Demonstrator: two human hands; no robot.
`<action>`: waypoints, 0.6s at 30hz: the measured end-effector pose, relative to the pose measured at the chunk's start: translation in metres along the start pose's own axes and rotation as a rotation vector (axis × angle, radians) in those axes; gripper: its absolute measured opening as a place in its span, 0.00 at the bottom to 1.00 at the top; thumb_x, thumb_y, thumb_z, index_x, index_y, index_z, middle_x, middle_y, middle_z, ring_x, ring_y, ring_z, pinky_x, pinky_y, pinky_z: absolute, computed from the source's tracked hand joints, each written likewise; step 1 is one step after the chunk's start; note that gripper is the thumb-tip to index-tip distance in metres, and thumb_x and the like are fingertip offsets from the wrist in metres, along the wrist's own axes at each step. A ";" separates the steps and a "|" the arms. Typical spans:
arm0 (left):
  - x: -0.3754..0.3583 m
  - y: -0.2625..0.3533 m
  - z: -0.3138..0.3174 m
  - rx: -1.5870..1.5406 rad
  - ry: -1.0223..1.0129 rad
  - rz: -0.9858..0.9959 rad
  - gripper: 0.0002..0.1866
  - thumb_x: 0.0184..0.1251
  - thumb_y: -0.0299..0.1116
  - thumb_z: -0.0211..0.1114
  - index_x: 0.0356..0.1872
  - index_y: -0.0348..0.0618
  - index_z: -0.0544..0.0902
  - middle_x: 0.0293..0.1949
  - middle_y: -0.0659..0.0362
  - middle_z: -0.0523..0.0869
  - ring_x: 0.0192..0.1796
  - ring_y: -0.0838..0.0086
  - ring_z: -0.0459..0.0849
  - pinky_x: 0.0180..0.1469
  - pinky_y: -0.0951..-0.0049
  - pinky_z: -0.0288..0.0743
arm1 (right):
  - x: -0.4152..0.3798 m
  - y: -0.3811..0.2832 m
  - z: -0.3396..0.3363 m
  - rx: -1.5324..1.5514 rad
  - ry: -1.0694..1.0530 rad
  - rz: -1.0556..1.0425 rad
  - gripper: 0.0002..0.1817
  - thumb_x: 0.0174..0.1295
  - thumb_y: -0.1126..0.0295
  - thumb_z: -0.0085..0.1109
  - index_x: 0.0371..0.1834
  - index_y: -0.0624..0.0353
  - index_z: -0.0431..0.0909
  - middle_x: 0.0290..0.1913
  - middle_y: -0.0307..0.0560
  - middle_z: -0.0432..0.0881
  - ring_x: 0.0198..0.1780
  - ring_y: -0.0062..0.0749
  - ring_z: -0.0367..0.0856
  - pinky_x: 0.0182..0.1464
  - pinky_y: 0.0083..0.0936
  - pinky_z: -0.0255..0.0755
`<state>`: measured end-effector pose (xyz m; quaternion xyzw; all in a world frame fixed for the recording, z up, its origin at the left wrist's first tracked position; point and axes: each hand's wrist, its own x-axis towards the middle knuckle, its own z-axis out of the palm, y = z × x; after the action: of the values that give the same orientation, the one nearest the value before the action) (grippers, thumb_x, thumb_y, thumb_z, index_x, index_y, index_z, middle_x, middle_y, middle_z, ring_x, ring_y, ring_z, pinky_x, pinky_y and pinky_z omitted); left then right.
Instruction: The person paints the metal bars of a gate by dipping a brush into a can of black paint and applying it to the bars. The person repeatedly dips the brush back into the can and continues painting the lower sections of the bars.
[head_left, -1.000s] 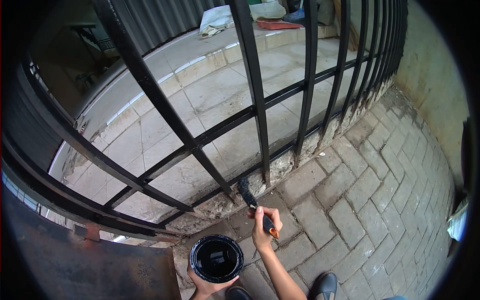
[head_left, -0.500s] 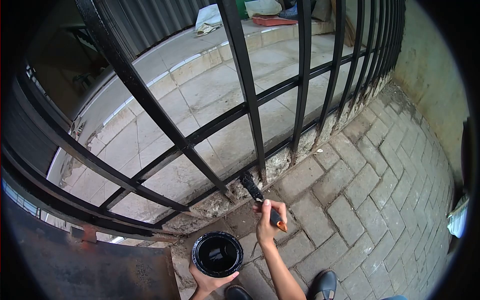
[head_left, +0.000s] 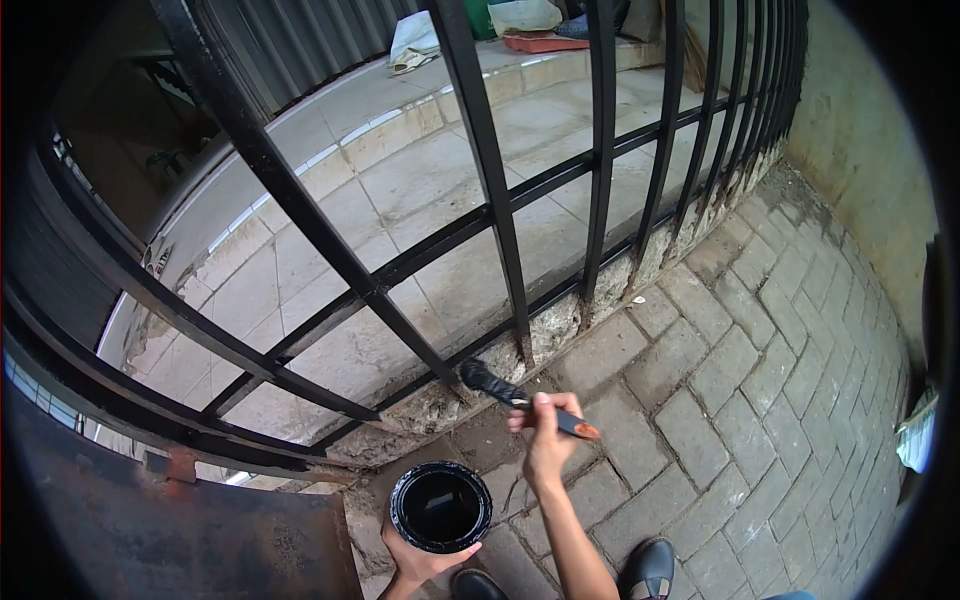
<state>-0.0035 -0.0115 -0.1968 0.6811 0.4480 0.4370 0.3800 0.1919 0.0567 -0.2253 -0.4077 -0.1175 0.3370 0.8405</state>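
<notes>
My right hand (head_left: 550, 435) is closed round the handle of a paintbrush (head_left: 520, 402), whose orange-tipped end points back to the right. Its black, paint-loaded bristles reach the bottom rail of a black metal fence (head_left: 490, 215), close to the foot of an upright bar. Low in the view, my left hand (head_left: 425, 562) grips an open can of black paint (head_left: 440, 507) from beneath and the side. Black smears coat the can's rim, and the paint inside shines. The can is held a short way left of the brush.
Rough, chipped concrete (head_left: 555, 330) runs under the fence. Grey paving bricks (head_left: 720, 440) cover the ground by my shoes (head_left: 648, 570). A rusty metal panel (head_left: 250, 540) stands at lower left, a wall (head_left: 860, 170) at right. Behind the bars lie a tiled step (head_left: 330, 225) and a red tray (head_left: 545, 43).
The brush has shifted left along the bottom rail toward the nearer bar, and its handle lies flatter. The paint can has moved slightly right.
</notes>
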 end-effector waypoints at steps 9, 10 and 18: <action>0.012 -0.012 -0.002 0.101 -0.017 0.103 0.54 0.25 0.40 0.85 0.60 0.29 0.67 0.53 0.45 0.78 0.55 0.59 0.79 0.59 0.62 0.71 | -0.016 -0.137 -0.004 -0.549 -0.863 -0.297 0.08 0.55 0.72 0.66 0.24 0.61 0.76 0.20 0.42 0.80 0.18 0.21 0.77 0.20 0.20 0.67; 0.011 -0.012 0.001 0.095 0.007 0.112 0.54 0.25 0.40 0.85 0.60 0.30 0.68 0.53 0.45 0.78 0.55 0.58 0.79 0.59 0.62 0.71 | -0.019 -0.142 0.004 -0.616 -0.949 -0.316 0.08 0.54 0.71 0.67 0.24 0.60 0.76 0.19 0.41 0.79 0.18 0.25 0.76 0.20 0.21 0.67; 0.016 0.009 -0.001 0.295 -0.021 0.231 0.50 0.31 0.39 0.82 0.60 0.28 0.66 0.52 0.45 0.78 0.54 0.60 0.80 0.57 0.63 0.73 | -0.040 -0.118 0.022 -0.954 -1.202 -0.417 0.08 0.55 0.66 0.65 0.27 0.54 0.77 0.17 0.42 0.76 0.17 0.38 0.75 0.20 0.28 0.68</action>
<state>0.0011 0.0007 -0.1843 0.7810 0.4219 0.4002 0.2280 0.2073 -0.0078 -0.1182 -0.4417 -0.7566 0.2482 0.4134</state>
